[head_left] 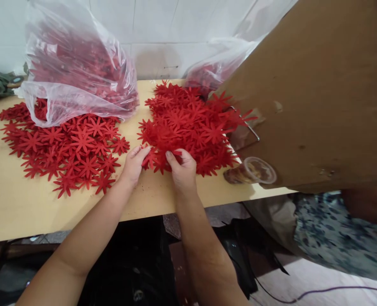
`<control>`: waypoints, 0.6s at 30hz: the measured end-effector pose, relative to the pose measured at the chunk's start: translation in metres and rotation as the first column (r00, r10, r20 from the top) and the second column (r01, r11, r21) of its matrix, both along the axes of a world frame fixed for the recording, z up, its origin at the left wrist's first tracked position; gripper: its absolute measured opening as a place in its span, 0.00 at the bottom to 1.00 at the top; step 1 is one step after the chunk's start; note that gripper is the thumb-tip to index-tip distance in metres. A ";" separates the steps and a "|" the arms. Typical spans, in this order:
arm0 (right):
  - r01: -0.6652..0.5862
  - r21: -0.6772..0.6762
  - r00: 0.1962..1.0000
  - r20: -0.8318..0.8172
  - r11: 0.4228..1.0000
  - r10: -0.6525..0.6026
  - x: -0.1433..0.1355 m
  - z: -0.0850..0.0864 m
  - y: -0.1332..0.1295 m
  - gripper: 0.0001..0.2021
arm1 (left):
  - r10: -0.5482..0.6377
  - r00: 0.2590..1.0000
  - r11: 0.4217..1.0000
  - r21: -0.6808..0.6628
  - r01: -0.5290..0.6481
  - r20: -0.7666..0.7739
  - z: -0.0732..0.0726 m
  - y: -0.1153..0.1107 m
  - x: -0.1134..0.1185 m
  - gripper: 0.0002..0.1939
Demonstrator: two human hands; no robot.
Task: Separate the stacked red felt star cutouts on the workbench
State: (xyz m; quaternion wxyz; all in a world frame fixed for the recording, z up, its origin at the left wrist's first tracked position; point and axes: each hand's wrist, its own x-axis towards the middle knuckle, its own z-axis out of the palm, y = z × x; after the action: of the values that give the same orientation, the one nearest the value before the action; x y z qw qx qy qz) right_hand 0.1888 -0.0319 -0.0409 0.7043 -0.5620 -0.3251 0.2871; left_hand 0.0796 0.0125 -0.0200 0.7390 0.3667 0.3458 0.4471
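Observation:
Red flower-shaped cutouts (81,140) lie heaped on the left of the pale table, and a second heap of red cutouts (182,119) fills the middle. Between the heaps, my left hand (135,163) pinches a red flower cutout (148,158) by its edge. Close beside it, at the near edge of the middle heap, my right hand (183,168) has thumb and fingers closed on a red cutout (162,159). Whether both hands hold the same piece is hard to tell.
Behind the left heap stands a clear plastic bag (80,72) of red pieces; another bag (210,72) is behind the middle heap. A large cardboard sheet (318,93) leans at right above a tilted plastic cup (252,171). A person in patterned clothing (338,238) is at lower right.

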 end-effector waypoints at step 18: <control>-0.085 -0.057 0.986 0.136 0.995 0.092 -0.005 0.001 0.002 0.10 | -0.127 0.992 0.992 -0.009 0.127 -0.028 -0.002 -0.002 0.004 0.13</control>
State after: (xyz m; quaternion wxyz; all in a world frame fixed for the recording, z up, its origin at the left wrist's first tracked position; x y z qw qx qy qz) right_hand 0.1834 -0.0294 -0.0399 0.6521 -0.5831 -0.3906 0.2866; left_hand 0.0833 0.0106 -0.0219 0.7622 0.3915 0.3339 0.3928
